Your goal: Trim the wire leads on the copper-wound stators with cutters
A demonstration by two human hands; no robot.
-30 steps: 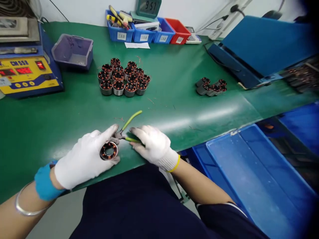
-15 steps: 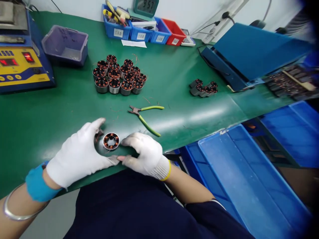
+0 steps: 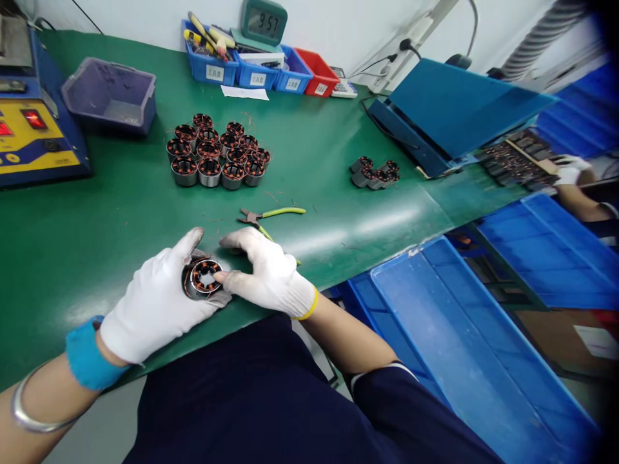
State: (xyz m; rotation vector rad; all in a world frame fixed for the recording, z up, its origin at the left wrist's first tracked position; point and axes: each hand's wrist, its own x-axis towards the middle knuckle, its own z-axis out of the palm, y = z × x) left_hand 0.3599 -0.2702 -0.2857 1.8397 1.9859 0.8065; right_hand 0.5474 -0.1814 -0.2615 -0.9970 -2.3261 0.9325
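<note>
My left hand [image 3: 155, 299], in a white glove, is curled round a small metal stator with copper windings [image 3: 202, 277] near the table's front edge. My right hand [image 3: 264, 274], also gloved, touches the stator's right side with thumb and fingertips. Green-handled cutting pliers [image 3: 271, 214] lie on the green mat just beyond my right hand, with no hand on them. A cluster of several similar stators [image 3: 215, 158] stands further back on the mat.
A smaller pile of dark stators [image 3: 374, 174] lies to the right. A grey bin [image 3: 109, 96], a blue-yellow machine [image 3: 29, 129] and small blue and red bins [image 3: 256, 67] stand at the back. Blue crates [image 3: 459, 341] sit off the right edge. Another person's gloved hand [image 3: 573, 171] shows far right.
My right hand let go of the pliers, which now lie on the mat, and came onto the stator that my left hand holds. The view shifted right.
</note>
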